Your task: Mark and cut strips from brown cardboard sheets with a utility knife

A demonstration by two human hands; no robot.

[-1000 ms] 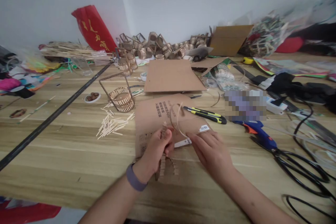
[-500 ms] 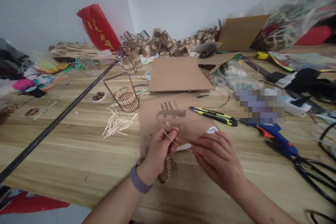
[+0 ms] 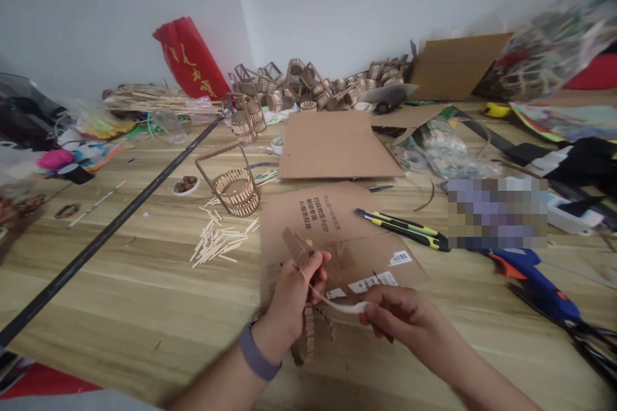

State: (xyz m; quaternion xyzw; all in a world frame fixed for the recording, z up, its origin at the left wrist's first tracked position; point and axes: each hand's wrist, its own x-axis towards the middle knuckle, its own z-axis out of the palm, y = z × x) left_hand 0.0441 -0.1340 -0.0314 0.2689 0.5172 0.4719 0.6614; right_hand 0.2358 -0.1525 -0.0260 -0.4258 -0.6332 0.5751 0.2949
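Your left hand point(image 3: 292, 295) is closed around a slatted strip point(image 3: 295, 247). Thumb and fingers wrap tight about its middle, and one end sticks up past the thumb. Below the palm more slatted card curls down close to the table point(image 3: 120, 282); your hand hides whether it is the same piece.

Your right hand point(image 3: 402, 321) is drawn into a narrow pinch, thumb against fingertips point(image 3: 370, 316), on the end of a thin pale band point(image 3: 340, 304). The band sags a little as it runs from your left fingers to that pinch. Your hands are near each other but not touching.

Both hands are over the near edge of a printed card point(image 3: 313, 218) lying flat on the table. A knife point(image 3: 400, 229) lies on the card's right side, beyond your right hand. A blue glue gun point(image 3: 530, 273) is farther right. Left of the card, loose sticks point(image 3: 219, 241) are scattered just in front of a small basket point(image 3: 236, 189).
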